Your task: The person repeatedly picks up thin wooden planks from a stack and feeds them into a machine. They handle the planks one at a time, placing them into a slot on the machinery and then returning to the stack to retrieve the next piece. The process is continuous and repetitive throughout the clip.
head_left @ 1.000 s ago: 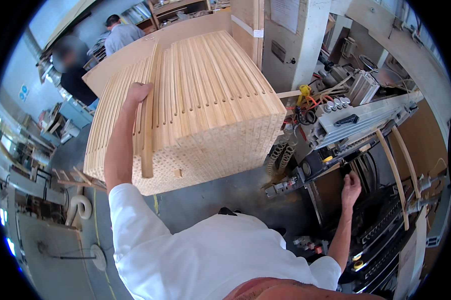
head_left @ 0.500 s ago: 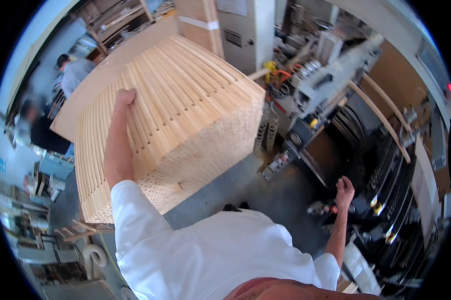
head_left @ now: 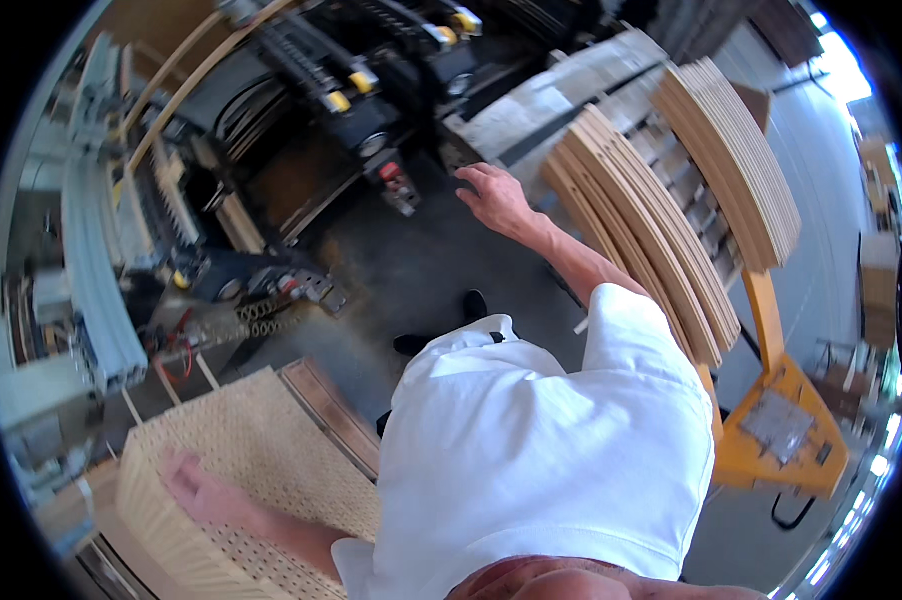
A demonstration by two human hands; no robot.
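Note:
My left hand (head_left: 196, 490) is smeared by motion, so its fingers cannot be read. It is over or against a big stack of pale wooden slats (head_left: 256, 420) with rows of small holes, at the lower left. My right hand (head_left: 496, 200) is raised over the floor with nothing in it, its fingers loosely bent and apart. Closest to that hand are long curved wooden slats (head_left: 636, 225), lying side by side in a bundle on a pallet (head_left: 681, 165). Another bundle of curved slats (head_left: 736, 165) lies farther right.
A yellow pallet jack (head_left: 786, 425) stands at the right. Dark machinery with yellow-tipped parts (head_left: 346, 85) fills the far side, with a red-and-grey fitting (head_left: 396, 185) jutting out. A long grey metal beam (head_left: 96, 270) runs along the left. Coiled hoses (head_left: 261, 318) hang beside the machine.
My body has turned to the right, bringing the pallet of curved slats into view. My left hand has moved from the slat stack's top toward its holed side. The right hand now reaches toward the bundles.

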